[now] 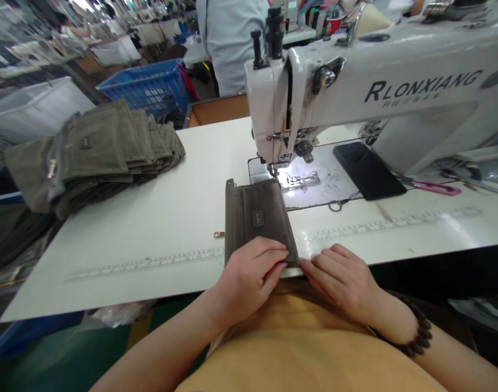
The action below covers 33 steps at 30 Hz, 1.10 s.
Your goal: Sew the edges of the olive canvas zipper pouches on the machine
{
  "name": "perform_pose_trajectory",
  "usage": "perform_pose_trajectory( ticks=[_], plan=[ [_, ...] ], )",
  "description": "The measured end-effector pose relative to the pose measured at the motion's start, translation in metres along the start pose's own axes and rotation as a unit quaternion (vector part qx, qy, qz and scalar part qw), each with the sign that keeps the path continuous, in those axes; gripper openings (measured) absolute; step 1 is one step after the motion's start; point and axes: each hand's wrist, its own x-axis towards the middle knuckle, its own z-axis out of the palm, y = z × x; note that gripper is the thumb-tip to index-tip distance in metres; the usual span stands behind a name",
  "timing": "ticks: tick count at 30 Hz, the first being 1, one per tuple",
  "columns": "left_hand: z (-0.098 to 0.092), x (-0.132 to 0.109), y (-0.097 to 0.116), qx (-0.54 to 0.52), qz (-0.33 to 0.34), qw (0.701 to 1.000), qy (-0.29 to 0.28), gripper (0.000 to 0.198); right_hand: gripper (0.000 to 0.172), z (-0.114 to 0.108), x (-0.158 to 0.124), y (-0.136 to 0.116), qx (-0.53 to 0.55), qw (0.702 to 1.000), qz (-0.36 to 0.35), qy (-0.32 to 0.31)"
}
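Observation:
A dark olive fabric pouch (269, 212) with a small label patch lies flat on the white table, its far right corner under the needle area of the sewing machine (275, 171). A gold zipper pull (219, 234) sticks out at its left edge. My left hand (252, 272) grips the pouch's near edge, thumb below and fingers on top. At the near right corner, my right hand (340, 275) has its fingertips pinched together against the pouch's edge. The right wrist wears a dark beaded bracelet (420, 332).
A stack of similar olive pouches (105, 147) sits at the table's left. Right of the needle lie a black phone (369, 170) and pink-handled scissors (436, 187). A ruler scale (159, 262) runs along the front edge. Behind are a blue crate (146, 84) and a standing person (234, 46).

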Motion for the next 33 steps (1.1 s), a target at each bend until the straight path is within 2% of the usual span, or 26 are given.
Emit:
perform_pose_trajectory(
  ticks=[9, 20, 33],
  plan=[
    [0.008, -0.003, 0.005, 0.056, 0.035, 0.998, -0.015, 0.016, 0.020, 0.000, -0.001, -0.004, -0.002, 0.998, -0.037, 0.046],
    [0.005, -0.001, 0.006, 0.084, 0.074, 0.994, -0.017, 0.014, 0.015, 0.000, 0.000, -0.005, -0.005, 0.996, -0.033, 0.081],
    [0.003, -0.004, 0.006, 0.177, 0.130, 0.975, -0.028, 0.017, 0.017, -0.009, 0.007, -0.005, 0.036, 0.995, -0.042, 0.083]
  ],
)
